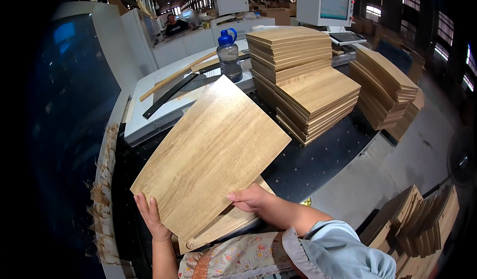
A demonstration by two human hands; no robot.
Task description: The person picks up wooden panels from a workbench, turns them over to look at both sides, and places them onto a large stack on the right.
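Holding a light oak-pattern wood panel (pixel 211 155) tilted above the near black worktable (pixel 318 165), my left hand (pixel 151 218) supports its near left edge and my right hand (pixel 251 198) grips its near right edge. Stacked panels (pixel 303 75) and a blue-capped water bottle (pixel 229 55) stand farther away.

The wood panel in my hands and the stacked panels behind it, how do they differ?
The held panel is single and tilted, gripped by the left hand and right hand; the stacked panels lie flat, piled many high on the black table. Both share a light oak grain.
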